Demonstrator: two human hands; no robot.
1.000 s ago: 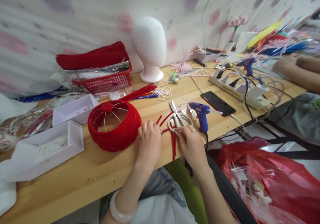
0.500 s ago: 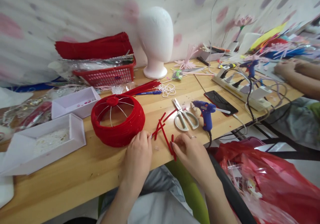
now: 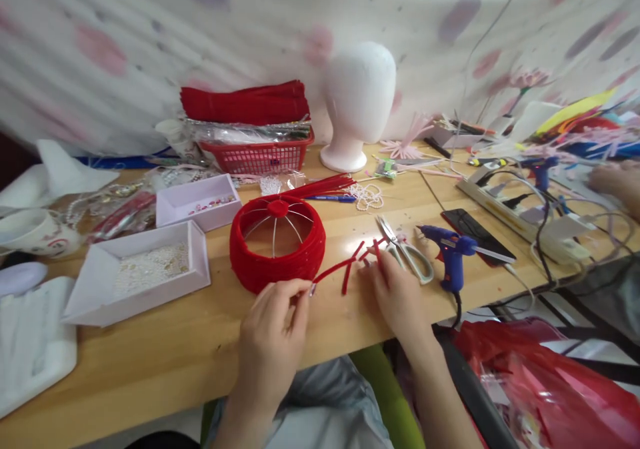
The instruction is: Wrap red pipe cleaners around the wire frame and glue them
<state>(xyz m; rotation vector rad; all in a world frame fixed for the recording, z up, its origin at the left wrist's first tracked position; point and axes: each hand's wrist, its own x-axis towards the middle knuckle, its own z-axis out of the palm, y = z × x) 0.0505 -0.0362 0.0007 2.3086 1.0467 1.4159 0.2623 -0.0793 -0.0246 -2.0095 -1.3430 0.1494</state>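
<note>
My left hand (image 3: pixel 275 322) is closed in a pinch at the near end of a short red pipe cleaner piece (image 3: pixel 333 270). That piece slants up toward other short red pieces (image 3: pixel 347 279) lying crossed on the table. My right hand (image 3: pixel 400 295) is at this small pile, its fingers bent around one or more red pieces, partly hidden by the fingers. Just beyond my left hand stands a round red frame (image 3: pixel 277 272), wrapped in red fuzzy material with bare wire ribs on top. White-handled scissors (image 3: pixel 419 265) lie against my right hand's far side.
A blue glue gun (image 3: pixel 453 255) and a phone (image 3: pixel 477 235) lie at right, near a power strip (image 3: pixel 520 222). White boxes of beads (image 3: pixel 200 255) stand at left. Behind are a red basket (image 3: pixel 255 159) and a foam head (image 3: pixel 357 102). A co-worker's hand (image 3: pixel 615 182) shows far right.
The view has swung left. My right hand has moved forward from the table's edge to the pile of red pieces. A red piece now extends from my left fingertips.
</note>
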